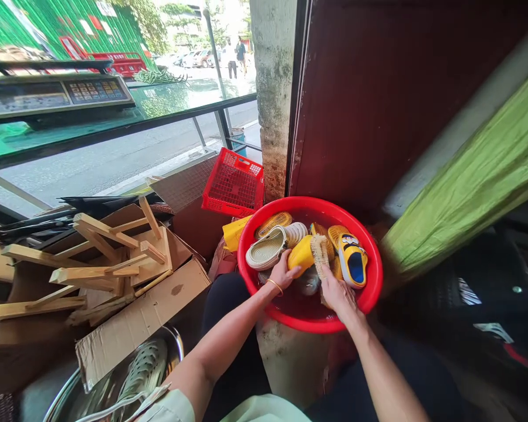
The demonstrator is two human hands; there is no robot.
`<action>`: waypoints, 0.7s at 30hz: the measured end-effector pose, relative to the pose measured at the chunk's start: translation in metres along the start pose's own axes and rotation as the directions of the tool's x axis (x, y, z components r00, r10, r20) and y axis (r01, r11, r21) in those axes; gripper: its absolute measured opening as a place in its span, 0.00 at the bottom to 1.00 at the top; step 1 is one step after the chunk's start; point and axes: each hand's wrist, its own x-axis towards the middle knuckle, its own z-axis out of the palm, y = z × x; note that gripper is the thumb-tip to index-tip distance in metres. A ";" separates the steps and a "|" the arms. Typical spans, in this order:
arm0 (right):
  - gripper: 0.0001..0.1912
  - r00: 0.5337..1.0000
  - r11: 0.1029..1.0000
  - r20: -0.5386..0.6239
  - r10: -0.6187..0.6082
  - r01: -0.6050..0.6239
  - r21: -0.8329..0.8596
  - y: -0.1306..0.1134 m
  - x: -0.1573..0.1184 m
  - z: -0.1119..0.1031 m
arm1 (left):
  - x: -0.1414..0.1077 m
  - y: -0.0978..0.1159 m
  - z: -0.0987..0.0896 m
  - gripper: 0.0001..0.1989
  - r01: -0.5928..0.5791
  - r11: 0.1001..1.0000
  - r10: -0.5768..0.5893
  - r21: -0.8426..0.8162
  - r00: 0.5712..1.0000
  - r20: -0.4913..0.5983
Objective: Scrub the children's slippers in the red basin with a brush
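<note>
Over a red plastic basin [305, 323] of water and shoes, my left hand [281, 273] is closed round a yellow shoe [300, 254]. A pale-bristled scrubbing brush [320, 253] is gripped in my right hand [337, 294], its bristles right at the shoe's side. Left of the held shoe lies a cream clog [266, 252], with a yellow sole [276, 221] behind it. At the basin's right side sits a yellow shoe with a blue lining and a cartoon figure [352, 262]. My fingers and the brush partly cover the held shoe.
A red crate [235, 184] stands behind the basin. To the left are wooden stools [114, 258] and cardboard [149, 316]. A metal bowl [176, 343] holding pale footwear is at lower left. Green cloth [475, 181] hangs at right, and a glass-topped counter [176, 102] borders the street.
</note>
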 end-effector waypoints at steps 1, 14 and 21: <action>0.31 0.999 0.999 -0.013 -0.032 0.032 0.009 0.000 -0.003 0.002 | -0.002 -0.001 0.002 0.42 -0.002 0.995 -0.002 0.098 0.999 0.042; 0.31 0.999 0.999 -0.042 -0.030 0.029 -0.025 0.030 0.024 0.010 | -0.017 0.019 -0.005 0.35 -0.054 0.749 -0.203 0.660 0.930 0.305; 0.31 0.997 0.995 0.054 -0.063 0.067 -0.071 0.009 0.014 0.019 | -0.014 0.020 -0.002 0.34 -0.030 0.668 -0.309 0.743 0.898 0.314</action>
